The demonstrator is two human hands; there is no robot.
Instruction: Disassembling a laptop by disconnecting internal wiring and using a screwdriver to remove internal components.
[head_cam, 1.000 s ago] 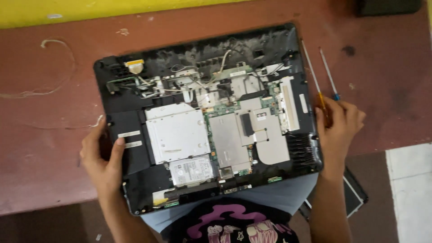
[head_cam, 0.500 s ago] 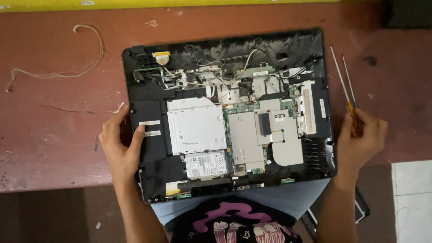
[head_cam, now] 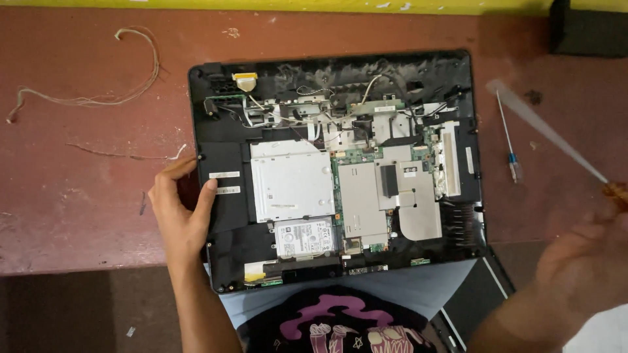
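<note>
An opened black laptop base (head_cam: 222, 216) lies on the red-brown table, its circuit board, silver drive bay (head_cam: 291, 180) and small hard drive (head_cam: 304, 236) exposed. My left hand (head_cam: 180, 212) grips the laptop's left edge, thumb resting on the black cover. My right hand (head_cam: 579, 265), blurred by motion, is off the laptop's right side and holds an orange-handled screwdriver (head_cam: 546, 134) whose long shaft points up and left. A second, blue-handled screwdriver (head_cam: 509, 147) lies on the table just right of the laptop.
Loose thin wires (head_cam: 98, 98) lie on the table at the far left. A dark block (head_cam: 589, 29) sits at the top right corner. The table's near edge (head_cam: 78, 268) runs below my left hand. A flat dark panel (head_cam: 477, 294) leans under the laptop's lower right.
My right hand has left the laptop's right edge and swung out to the right, lifting the orange-handled screwdriver. The left hand keeps its grip.
</note>
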